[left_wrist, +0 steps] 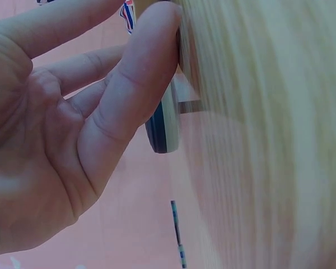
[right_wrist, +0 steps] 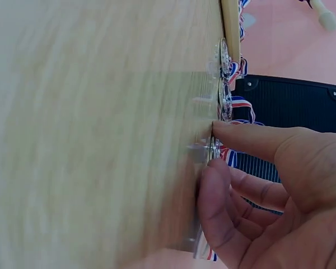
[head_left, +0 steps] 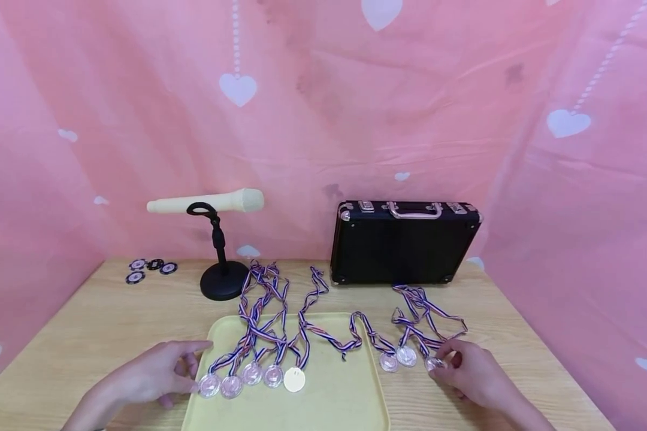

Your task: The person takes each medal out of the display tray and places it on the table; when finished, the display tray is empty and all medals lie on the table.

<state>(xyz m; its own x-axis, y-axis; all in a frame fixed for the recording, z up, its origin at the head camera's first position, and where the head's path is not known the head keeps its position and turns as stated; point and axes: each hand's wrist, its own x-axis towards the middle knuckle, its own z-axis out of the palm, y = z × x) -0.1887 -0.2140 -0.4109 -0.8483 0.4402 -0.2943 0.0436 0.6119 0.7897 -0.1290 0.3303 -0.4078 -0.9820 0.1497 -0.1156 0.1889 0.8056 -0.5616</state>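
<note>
A yellow tray (head_left: 334, 398) lies at the table's near edge with several silver medals (head_left: 252, 374) and one pale medal (head_left: 294, 380) in a row on it, their striped ribbons (head_left: 264, 311) trailing back. My left hand (head_left: 196, 366) rests at the tray's left edge, fingers fairly straight, fingertips beside the leftmost medal (head_left: 209, 385). In the left wrist view that hand (left_wrist: 143, 17) has its thumb (left_wrist: 129, 89) against the surface. On the wood right of the tray, my right hand (head_left: 442, 363) pinches a medal (head_left: 434, 363) between thumb and forefinger; the right wrist view shows the pinch (right_wrist: 213, 150).
Two more medals (head_left: 398, 359) lie on the table just left of my right hand. A black case (head_left: 404, 242) stands upright at the back right. A cream microphone (head_left: 210, 202) sits on a black stand (head_left: 223, 281) at the back left, with poker chips (head_left: 151, 268) nearby. Pink cloth surrounds the table.
</note>
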